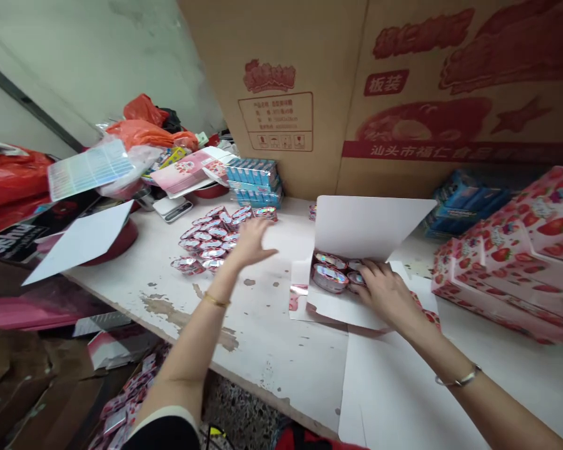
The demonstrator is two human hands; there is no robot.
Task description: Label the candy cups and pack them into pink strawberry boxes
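Note:
My left hand [253, 242] is over the table beside a cluster of small oval, shiny-wrapped packs [211, 236]. Its thumb is stretched away from the fingers, and the fingertips are close to the pack at the cluster's far right end. An open white cardboard box [370, 225] stands to the right with its lid flap raised. Inside, several of the same oval packs [329, 278] lie side by side. My right hand [382, 290] reaches into the box with its fingers curled over an oval pack [355, 279], which they partly hide.
Strawberry-patterned pink boxes [511, 250] are stacked at the right. Blue wrapped packs [254, 181] stand before a large brown carton [304, 81] at the back. White card sheets [403, 381] lie in front. Orange bags [141, 131] and a pink card stack [187, 172] crowd the left.

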